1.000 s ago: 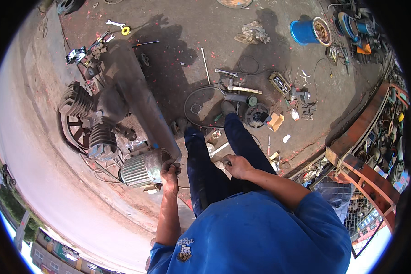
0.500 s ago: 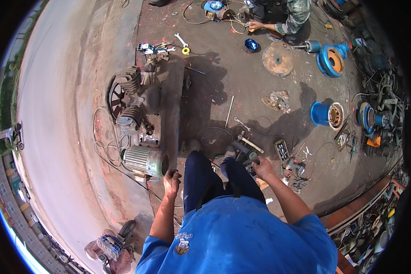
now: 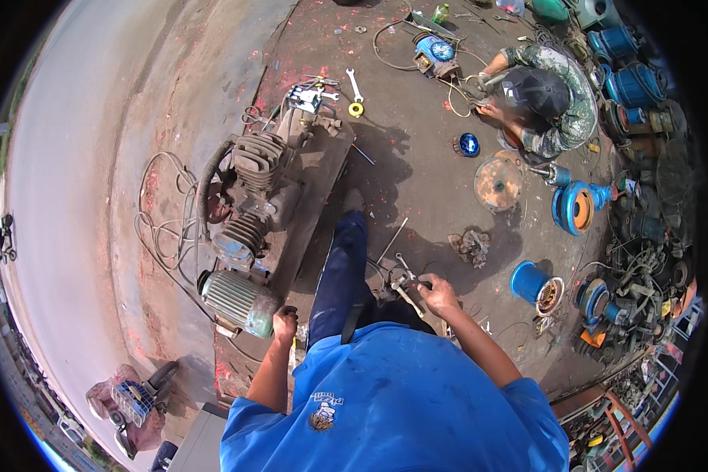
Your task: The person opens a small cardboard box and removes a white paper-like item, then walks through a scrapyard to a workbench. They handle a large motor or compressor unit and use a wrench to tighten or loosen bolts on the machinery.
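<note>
My left hand hangs beside the rounded end of a green-grey electric motor, its darkened fingers curled and apparently holding nothing. Whether it touches the motor I cannot tell. That motor sits at the near end of a dusty piston compressor with finned cylinders. My right hand is out in front of me, fingers bent inward, with something dark at the fingertips that I cannot make out. Below it on the ground, partly covered, lies a hammer beside a wrench.
A co-worker in a dark cap crouches at the far right, hands near a blue motor. A round metal disc, a blue motor housing and a rag lie on the right. Loose cable coils at the left.
My view has turned and shifted, and one leg is now stretched forward beside the compressor. The co-worker has come more fully into view. My right hand now appears over the hammer.
</note>
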Available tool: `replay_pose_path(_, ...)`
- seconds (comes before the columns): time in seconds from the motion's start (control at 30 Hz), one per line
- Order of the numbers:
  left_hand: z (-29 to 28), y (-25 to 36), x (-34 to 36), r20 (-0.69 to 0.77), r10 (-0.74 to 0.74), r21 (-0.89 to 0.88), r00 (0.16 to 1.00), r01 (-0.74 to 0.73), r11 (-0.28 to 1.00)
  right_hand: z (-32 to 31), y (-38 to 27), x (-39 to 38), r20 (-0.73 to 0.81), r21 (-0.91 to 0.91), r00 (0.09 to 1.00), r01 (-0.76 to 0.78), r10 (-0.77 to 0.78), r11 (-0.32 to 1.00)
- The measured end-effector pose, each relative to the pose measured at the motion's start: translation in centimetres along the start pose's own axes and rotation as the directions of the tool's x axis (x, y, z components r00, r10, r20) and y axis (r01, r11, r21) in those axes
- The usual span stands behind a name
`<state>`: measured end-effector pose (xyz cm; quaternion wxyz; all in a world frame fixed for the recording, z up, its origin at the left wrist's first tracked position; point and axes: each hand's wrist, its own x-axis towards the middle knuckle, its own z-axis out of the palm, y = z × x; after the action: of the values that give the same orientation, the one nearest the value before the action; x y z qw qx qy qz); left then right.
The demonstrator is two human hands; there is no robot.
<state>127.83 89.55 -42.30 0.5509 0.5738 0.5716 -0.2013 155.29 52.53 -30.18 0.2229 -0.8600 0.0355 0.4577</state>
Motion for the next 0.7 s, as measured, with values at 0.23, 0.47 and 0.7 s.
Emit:
replay_pose_path(0.23,1.1,28.0,4.1,0.020,0.303,0.246,0.953,-0.298,0.922,-9.3,-11.9,9.6,-0.150,0.051,0.981,0.134,-0.125,0.990)
replay_pose_path(0.47,-2.1,31.9,2.3,-0.161,0.331,0.080,0.930,-0.322,0.943,-12.8,-19.8,16.1,-0.015,-0.049,0.989,0.150,-0.150,0.988)
replay_pose_path(0.7,-1.6,25.2,4.3,-0.322,0.098,-0.101,0.941,-0.137,0.985,-12.9,-30.5,21.7,0.227,-0.258,0.964,0.196,-0.138,0.946)
